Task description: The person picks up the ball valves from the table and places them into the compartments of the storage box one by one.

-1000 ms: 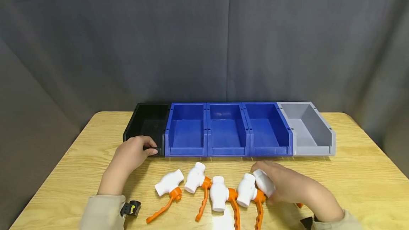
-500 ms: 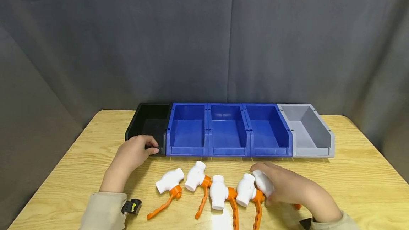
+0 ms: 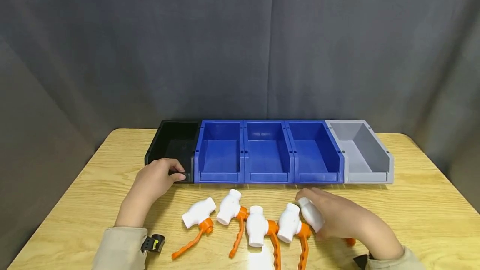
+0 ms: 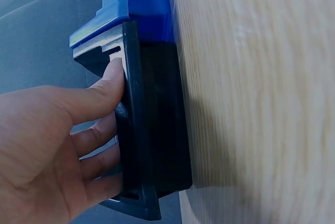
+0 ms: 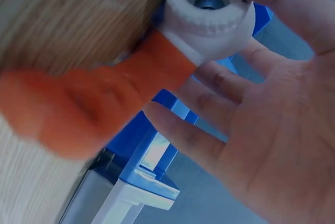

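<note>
At the left end of the bin row, my left hand [image 3: 155, 180] pinches the front lip of the black bin [image 3: 153, 151]. The left wrist view shows the thumb on the outer face of that lip [image 4: 133, 93] and the fingers reaching behind it. My right hand [image 3: 343, 216] holds a white ball valve [image 3: 310, 215] by its body, low at the table. Its orange handle [image 5: 115, 93] points away from the palm in the right wrist view; the head view mostly hides it under the hand. Just left of it lies another white ball valve [image 3: 289, 223] with an orange handle.
More ball valves lie leftward on the wooden table [image 3: 78, 216]: one at the middle [image 3: 256, 230], one beside it [image 3: 228, 209], one farthest left [image 3: 198, 213]. Three blue bins [image 3: 268, 177] and a grey bin [image 3: 366, 176] continue the row. A dark curtain [image 3: 210, 45] hangs behind.
</note>
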Available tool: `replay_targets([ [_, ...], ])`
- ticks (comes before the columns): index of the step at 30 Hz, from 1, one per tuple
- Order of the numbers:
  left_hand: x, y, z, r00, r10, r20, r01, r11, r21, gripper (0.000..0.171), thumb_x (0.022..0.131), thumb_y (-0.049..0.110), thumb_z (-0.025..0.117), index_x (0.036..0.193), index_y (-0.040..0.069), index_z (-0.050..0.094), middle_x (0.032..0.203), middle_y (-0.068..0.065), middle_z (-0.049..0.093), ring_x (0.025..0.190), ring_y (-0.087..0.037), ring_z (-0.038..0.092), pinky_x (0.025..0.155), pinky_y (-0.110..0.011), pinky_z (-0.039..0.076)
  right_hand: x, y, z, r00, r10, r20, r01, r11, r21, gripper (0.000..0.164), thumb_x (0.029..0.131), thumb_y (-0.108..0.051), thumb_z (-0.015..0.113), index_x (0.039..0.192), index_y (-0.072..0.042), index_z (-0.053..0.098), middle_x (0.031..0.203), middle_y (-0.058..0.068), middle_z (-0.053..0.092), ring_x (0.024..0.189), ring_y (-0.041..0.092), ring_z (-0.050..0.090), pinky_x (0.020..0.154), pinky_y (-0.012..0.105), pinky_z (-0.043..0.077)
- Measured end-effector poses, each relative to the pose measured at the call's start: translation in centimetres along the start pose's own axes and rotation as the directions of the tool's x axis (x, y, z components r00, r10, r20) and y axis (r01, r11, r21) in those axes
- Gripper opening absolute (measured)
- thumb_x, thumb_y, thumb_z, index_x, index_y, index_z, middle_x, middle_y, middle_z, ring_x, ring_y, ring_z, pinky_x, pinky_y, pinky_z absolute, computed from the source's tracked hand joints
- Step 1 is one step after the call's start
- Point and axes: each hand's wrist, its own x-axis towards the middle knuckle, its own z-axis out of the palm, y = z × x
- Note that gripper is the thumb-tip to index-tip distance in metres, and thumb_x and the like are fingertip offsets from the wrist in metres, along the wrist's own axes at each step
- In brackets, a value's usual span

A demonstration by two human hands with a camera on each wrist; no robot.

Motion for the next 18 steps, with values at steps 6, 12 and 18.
replay_targets([
  [6,-0.2,0.1,0.0,1.0,-0.019,-0.013,0.019,1.0,-0.002,0.008,0.086,0.018,0.078,0.091,0.015,0.074,0.089,-0.002,0.07,0.079,-0.022,0.063,0.07,-0.046,0.051,0.2,-0.2,-0.1,0.997,0.067,-0.03,-0.066,0.997,0.032,0.08,0.06,-0.006,0.091,0.129,-0.015,0.053,0.116,0.006,0.057,0.082,0.019,0.054,0.064,0.035,0.048],
  [12,-0.1,0.3,0.4,0.999,-0.038,-0.019,0.037,0.999,-0.027,0.007,0.086,0.018,0.078,0.09,0.015,0.074,0.095,-0.006,0.072,0.084,-0.026,0.065,0.071,-0.047,0.052,0.0,0.1,0.0,0.987,0.115,-0.117,-0.123,0.99,-0.063,0.081,0.063,-0.022,0.092,0.133,-0.011,0.052,0.11,0.007,0.058,0.081,0.018,0.055,0.064,0.035,0.048],
  [18,0.0,0.1,0.3,0.999,-0.04,-0.033,0.04,0.999,-0.021,0.006,0.086,0.018,0.078,0.09,0.016,0.074,0.096,-0.006,0.072,0.083,-0.026,0.065,0.071,-0.047,0.052,-0.6,0.8,-1.2,0.979,0.029,-0.203,-0.065,0.983,-0.173,0.082,0.065,-0.03,0.091,0.135,-0.011,0.053,0.11,0.003,0.058,0.077,0.013,0.053,0.065,0.035,0.048],
])
